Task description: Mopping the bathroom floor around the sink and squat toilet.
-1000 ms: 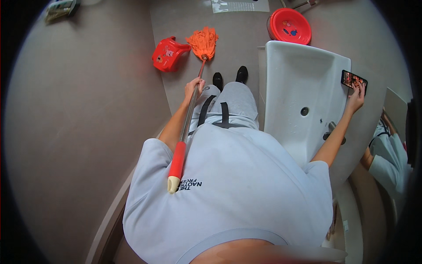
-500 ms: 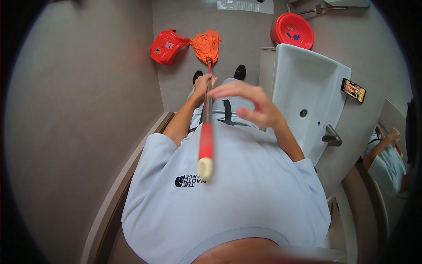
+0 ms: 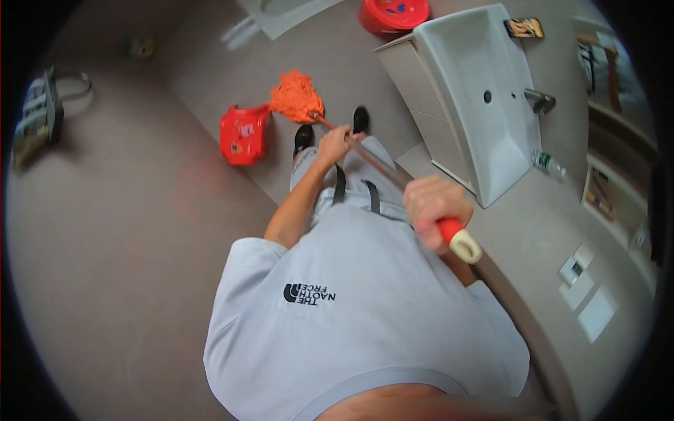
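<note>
I hold a mop (image 3: 379, 163) slanting across my front, its red-and-cream end near my chest. Fingers of my left hand (image 3: 334, 146) wrap round the shaft low down, near my thighs. Up at the red grip, my right hand (image 3: 439, 205) is closed in a fist, and the cream hanging tip sticks out past it. The shaggy orange mop head (image 3: 295, 97) lies on the floor beyond my shoes. Right beside it is a red plastic stool (image 3: 243, 137) with cartoon pictures; whether they touch I cannot tell.
To the right stands a white washbasin (image 3: 509, 165) with a metal tap (image 3: 540, 102), above a cabinet (image 3: 428, 112). A phone (image 3: 524, 28) and a clear bottle (image 3: 547, 165) lie by its rim. A red tub (image 3: 395, 15) sits on the floor beyond. A wall rises at left.
My right hand has gone from open fingers near the shaft to a fist round the red grip. The handle's upper end has swung right, and the view has turned.
</note>
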Action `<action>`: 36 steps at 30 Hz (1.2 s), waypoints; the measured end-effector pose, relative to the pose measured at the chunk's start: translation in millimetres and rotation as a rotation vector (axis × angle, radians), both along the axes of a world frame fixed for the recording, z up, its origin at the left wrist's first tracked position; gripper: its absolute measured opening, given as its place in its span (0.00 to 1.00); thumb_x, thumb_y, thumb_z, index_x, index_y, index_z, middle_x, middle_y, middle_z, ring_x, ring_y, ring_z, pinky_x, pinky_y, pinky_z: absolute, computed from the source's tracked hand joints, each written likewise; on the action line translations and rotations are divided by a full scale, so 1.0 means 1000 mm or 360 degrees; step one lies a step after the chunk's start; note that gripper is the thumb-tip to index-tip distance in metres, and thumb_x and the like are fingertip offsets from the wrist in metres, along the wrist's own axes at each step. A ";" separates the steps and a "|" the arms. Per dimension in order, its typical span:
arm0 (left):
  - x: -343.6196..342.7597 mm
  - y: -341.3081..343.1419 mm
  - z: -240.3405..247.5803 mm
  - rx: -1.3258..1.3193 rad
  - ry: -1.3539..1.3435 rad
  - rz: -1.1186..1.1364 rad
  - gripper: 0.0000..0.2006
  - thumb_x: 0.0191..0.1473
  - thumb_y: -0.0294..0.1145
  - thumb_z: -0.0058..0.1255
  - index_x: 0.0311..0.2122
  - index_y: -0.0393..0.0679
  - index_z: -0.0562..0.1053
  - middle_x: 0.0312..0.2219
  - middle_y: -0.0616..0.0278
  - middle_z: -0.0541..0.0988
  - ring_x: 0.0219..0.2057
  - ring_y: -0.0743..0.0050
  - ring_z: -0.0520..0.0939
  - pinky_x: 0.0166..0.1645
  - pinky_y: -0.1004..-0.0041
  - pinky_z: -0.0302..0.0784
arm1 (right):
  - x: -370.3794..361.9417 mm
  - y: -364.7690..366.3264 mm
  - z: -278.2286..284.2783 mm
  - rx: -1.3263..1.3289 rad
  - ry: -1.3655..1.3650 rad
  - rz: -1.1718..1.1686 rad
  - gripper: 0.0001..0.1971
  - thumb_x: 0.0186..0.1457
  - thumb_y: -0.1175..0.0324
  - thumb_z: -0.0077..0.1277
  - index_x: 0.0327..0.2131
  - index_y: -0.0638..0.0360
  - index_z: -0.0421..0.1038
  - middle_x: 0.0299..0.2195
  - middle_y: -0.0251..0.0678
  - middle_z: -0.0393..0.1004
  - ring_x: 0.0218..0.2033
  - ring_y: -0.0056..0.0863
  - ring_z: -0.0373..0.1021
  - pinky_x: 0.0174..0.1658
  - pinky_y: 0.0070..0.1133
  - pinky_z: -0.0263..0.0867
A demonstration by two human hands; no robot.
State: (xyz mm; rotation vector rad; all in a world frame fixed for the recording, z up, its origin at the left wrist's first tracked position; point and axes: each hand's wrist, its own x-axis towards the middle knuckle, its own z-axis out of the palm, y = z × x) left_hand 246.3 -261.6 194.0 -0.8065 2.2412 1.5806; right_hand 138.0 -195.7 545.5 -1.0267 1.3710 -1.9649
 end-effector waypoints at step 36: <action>0.096 0.248 -0.076 0.0244 0.0543 -0.2374 0.17 0.52 0.47 0.54 0.31 0.42 0.79 0.33 0.49 0.81 0.39 0.49 0.81 0.44 0.56 0.76 | 0.299 0.244 -0.061 -0.0068 0.0579 -0.2346 0.15 0.55 0.70 0.45 0.18 0.52 0.53 0.08 0.23 0.55 0.07 0.16 0.49 0.13 0.17 0.47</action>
